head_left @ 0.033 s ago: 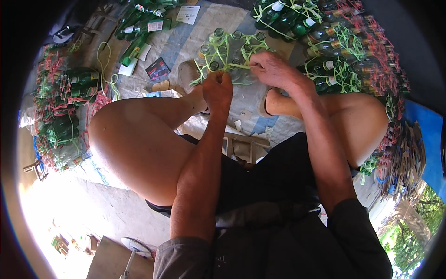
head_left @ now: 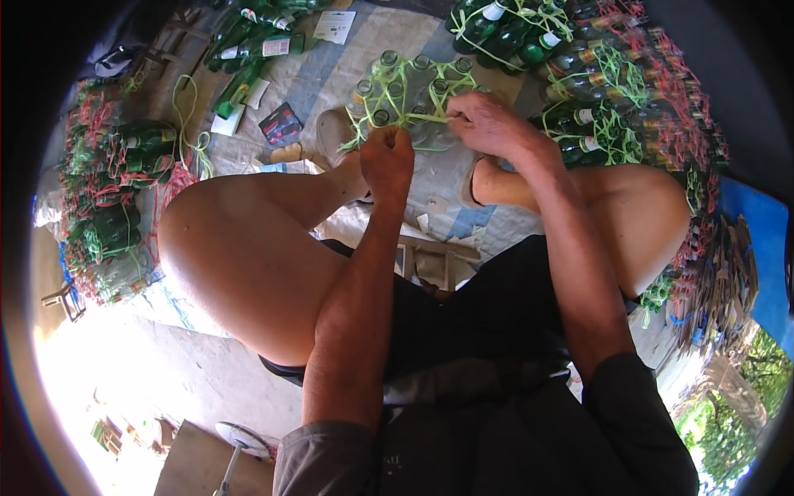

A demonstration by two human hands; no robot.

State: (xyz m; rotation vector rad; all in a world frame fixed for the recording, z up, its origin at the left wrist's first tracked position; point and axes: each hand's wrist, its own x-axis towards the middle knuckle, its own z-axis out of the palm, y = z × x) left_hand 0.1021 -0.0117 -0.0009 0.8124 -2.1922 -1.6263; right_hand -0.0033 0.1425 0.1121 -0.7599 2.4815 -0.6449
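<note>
Between my feet stands a bundle of clear glass bottles [head_left: 397, 89], upright with open mouths. Light-green plastic twine [head_left: 403, 106] criss-crosses between the bottle necks. At the near side of the bundle, my left hand [head_left: 387, 161] is closed, its thumb and fingers pinching the twine where several strands meet. My right hand [head_left: 488, 124] is closed at the bundle's right side, fingers curled in a pinch beside the rightmost strands. A strand appears to run into its fingertips, which partly hide it.
Loose green bottles [head_left: 240, 87] lie at the far left by a white card [head_left: 334, 26]. Tied green bottles [head_left: 504, 33] and bundles with red twine [head_left: 674, 107] line the right. More bundles [head_left: 107, 182] stack at the left. A loose twine length [head_left: 195, 136] lies near my left knee.
My right hand has shifted very slightly to the right. My left hand and the bottles have stayed in place.
</note>
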